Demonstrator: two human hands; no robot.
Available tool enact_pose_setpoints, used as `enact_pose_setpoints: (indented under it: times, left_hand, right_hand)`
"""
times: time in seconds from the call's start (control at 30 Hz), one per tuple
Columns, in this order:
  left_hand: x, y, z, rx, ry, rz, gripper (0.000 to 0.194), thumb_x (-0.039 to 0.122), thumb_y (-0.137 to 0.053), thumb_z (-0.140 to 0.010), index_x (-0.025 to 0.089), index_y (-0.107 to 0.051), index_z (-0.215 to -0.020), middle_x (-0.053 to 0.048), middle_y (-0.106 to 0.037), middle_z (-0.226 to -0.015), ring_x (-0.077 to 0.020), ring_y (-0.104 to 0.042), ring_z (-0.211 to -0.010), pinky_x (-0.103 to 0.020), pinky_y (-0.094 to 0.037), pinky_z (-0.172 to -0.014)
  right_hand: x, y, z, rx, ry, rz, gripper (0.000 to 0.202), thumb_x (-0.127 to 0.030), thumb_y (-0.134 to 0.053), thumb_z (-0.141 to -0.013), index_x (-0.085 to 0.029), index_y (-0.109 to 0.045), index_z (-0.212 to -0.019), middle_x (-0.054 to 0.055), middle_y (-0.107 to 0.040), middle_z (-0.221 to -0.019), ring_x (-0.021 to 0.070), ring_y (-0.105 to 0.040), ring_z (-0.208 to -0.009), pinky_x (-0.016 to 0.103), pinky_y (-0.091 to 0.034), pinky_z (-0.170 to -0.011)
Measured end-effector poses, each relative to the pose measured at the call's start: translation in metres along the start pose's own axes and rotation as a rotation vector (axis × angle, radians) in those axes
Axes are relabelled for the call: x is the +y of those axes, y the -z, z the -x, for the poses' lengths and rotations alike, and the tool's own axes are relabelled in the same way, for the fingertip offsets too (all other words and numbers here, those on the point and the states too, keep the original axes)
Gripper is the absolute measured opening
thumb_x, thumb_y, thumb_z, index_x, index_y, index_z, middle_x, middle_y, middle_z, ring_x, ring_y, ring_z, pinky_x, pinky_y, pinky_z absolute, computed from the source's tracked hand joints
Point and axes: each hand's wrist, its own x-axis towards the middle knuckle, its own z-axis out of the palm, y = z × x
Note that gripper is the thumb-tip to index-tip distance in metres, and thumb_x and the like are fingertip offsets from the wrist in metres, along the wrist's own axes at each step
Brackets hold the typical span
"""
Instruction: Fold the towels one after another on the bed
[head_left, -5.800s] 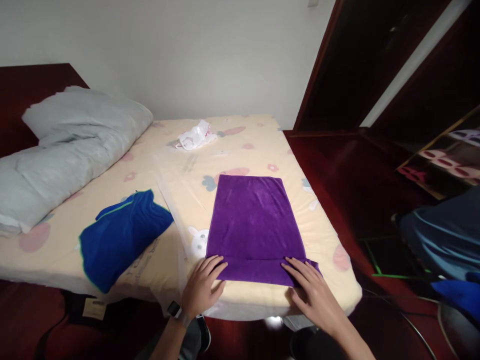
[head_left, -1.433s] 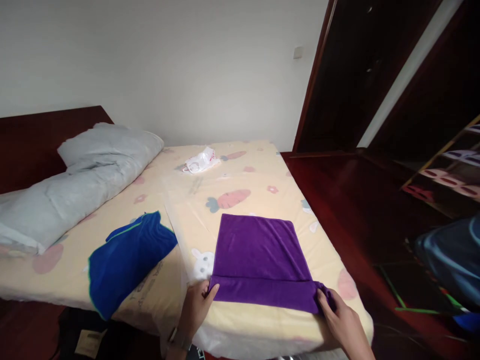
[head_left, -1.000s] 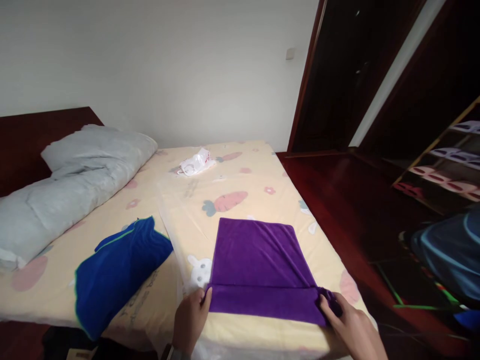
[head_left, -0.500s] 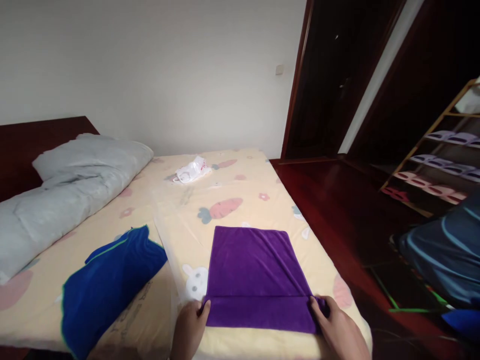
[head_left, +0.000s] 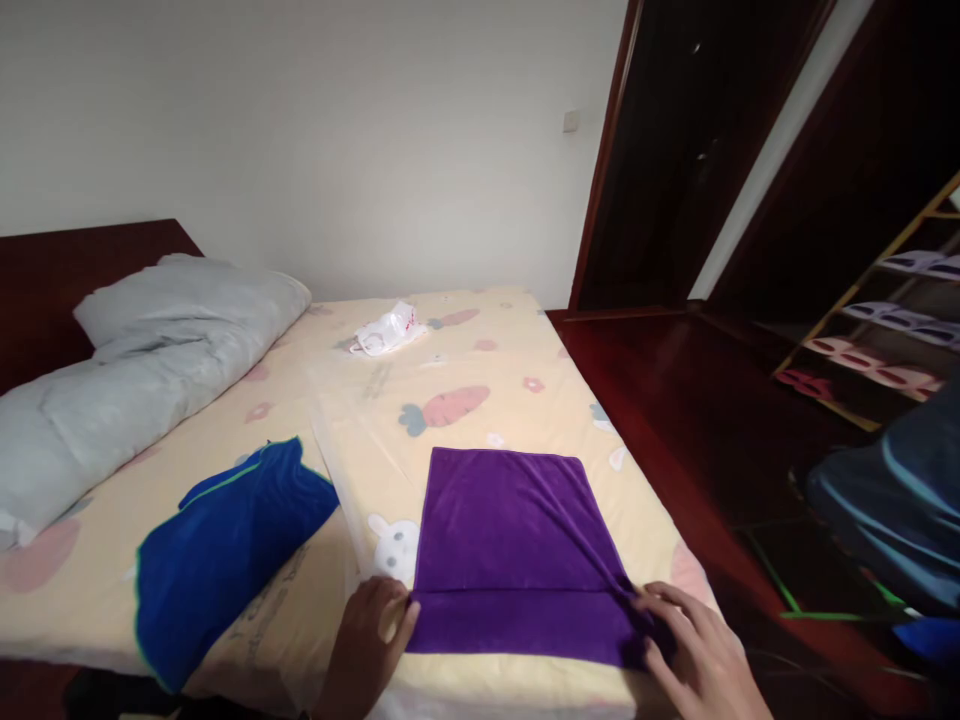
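Observation:
A purple towel (head_left: 510, 520) lies flat on the bed, its near edge folded over into a strip (head_left: 517, 622). At the left end of that fold, my left hand (head_left: 369, 638) pinches the towel's edge between thumb and fingers. My right hand (head_left: 694, 645) is by the right end of the strip, thumb and fingers spread apart, fingertips at the cloth's edge. Left of my hands, a crumpled blue towel (head_left: 236, 560) with green edging rests on the bed.
The bed (head_left: 360, 420) has a patterned yellow sheet. On it are a white plastic bag (head_left: 390, 330) and a grey quilt (head_left: 172, 350). To the right stand a rack of slippers (head_left: 885, 340) and a dark blue draped item (head_left: 892, 490) beside the dark floor.
My right hand's fingers have spread from their pinch on the towel's right edge. The left hand stays at the left edge. The view has shifted slightly.

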Motion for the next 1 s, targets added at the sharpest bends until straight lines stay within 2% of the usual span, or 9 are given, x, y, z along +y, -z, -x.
enact_pose_setpoints:
  times: [0.07,0.13,0.23,0.37,0.5,0.67,0.83,0.9,1.0]
  left_hand:
    - [0.005,0.005,0.001,-0.180,-0.023,0.071,0.032,0.014,-0.065,-0.076,0.026,-0.066,-0.105,-0.005,-0.070,-0.109,-0.0234,-0.066,-0.104,-0.035,-0.057,-0.093]
    - [0.006,0.006,0.003,-0.322,0.030,0.121,0.057,0.004,-0.059,-0.064,0.028,-0.066,-0.116,-0.005,-0.067,-0.123,-0.0255,-0.062,-0.116,-0.036,-0.054,-0.101]
    - [0.002,0.004,0.005,-0.371,0.142,0.183,0.066,0.001,-0.053,-0.062,0.028,-0.067,-0.120,-0.005,-0.065,-0.129,-0.0270,-0.059,-0.123,-0.038,-0.049,-0.108]
    - [-0.006,-0.001,0.000,-0.357,0.294,0.330,0.038,0.020,-0.056,-0.084,0.026,-0.067,-0.119,-0.007,-0.069,-0.123,-0.0258,-0.063,-0.116,-0.039,-0.051,-0.104]
    - [-0.004,-0.012,-0.010,-0.251,0.461,0.402,0.035,0.046,-0.050,-0.094,0.021,-0.065,-0.113,-0.004,-0.072,-0.088,-0.0209,-0.069,-0.081,-0.030,-0.057,-0.077]
    - [0.002,-0.031,-0.022,-0.101,0.455,0.334,0.041,0.056,-0.045,-0.095,0.020,-0.063,-0.087,0.000,-0.064,-0.070,-0.0174,-0.062,-0.066,-0.025,-0.052,-0.065]
    - [0.002,-0.027,-0.025,-0.023,0.405,0.214,0.040,0.054,-0.045,-0.096,0.022,-0.064,-0.083,-0.001,-0.065,-0.069,-0.0171,-0.062,-0.064,-0.026,-0.049,-0.065]
    - [0.003,-0.022,-0.023,-0.014,0.385,0.166,0.040,0.054,-0.046,-0.096,0.022,-0.065,-0.081,-0.001,-0.064,-0.066,-0.0173,-0.062,-0.063,-0.026,-0.047,-0.066]
    - [0.005,-0.018,-0.015,-0.089,0.367,0.119,0.041,0.052,-0.048,-0.096,0.022,-0.062,-0.072,0.001,-0.061,-0.060,-0.0157,-0.059,-0.059,-0.025,-0.044,-0.061]
  right_hand:
    - [0.002,0.003,0.004,-0.124,0.095,-0.050,0.038,-0.036,-0.062,-0.079,-0.032,-0.069,-0.117,0.005,-0.063,-0.133,0.0275,-0.063,-0.119,0.039,-0.056,-0.096]
    - [0.004,0.004,0.006,-0.202,0.065,-0.083,0.045,-0.034,-0.064,-0.078,-0.033,-0.068,-0.123,0.004,-0.062,-0.137,0.0279,-0.062,-0.122,0.038,-0.056,-0.099]
    - [0.006,0.003,0.003,-0.215,-0.074,-0.172,0.044,-0.044,-0.061,-0.082,-0.028,-0.069,-0.122,0.006,-0.065,-0.133,0.0301,-0.062,-0.122,0.041,-0.053,-0.104]
    - [0.000,-0.003,-0.009,-0.188,-0.274,-0.327,0.047,-0.054,-0.053,-0.086,-0.024,-0.068,-0.120,0.008,-0.070,-0.124,0.0300,-0.065,-0.117,0.038,-0.052,-0.103]
    - [-0.005,-0.019,-0.020,-0.115,-0.426,-0.372,0.047,-0.058,-0.047,-0.089,-0.022,-0.064,-0.115,0.009,-0.071,-0.118,0.0289,-0.066,-0.112,0.038,-0.053,-0.099]
    - [-0.003,-0.036,-0.025,-0.111,-0.390,-0.381,0.058,-0.059,-0.054,-0.086,-0.021,-0.053,-0.130,0.011,-0.066,-0.128,0.0284,-0.060,-0.120,0.040,-0.047,-0.104]
    - [0.000,-0.025,-0.027,-0.100,-0.544,-0.432,0.057,-0.065,-0.047,-0.085,-0.021,-0.063,-0.117,0.010,-0.070,-0.124,0.0273,-0.062,-0.119,0.035,-0.049,-0.101]
    - [0.002,-0.017,-0.025,-0.124,-0.606,-0.411,0.058,-0.068,-0.047,-0.081,-0.023,-0.066,-0.113,0.007,-0.072,-0.119,0.0267,-0.068,-0.109,0.033,-0.053,-0.094]
    - [0.004,-0.008,-0.020,-0.249,-0.668,-0.301,0.060,-0.070,-0.046,-0.078,-0.025,-0.067,-0.112,0.006,-0.077,-0.101,0.0236,-0.071,-0.071,0.033,-0.055,-0.073]
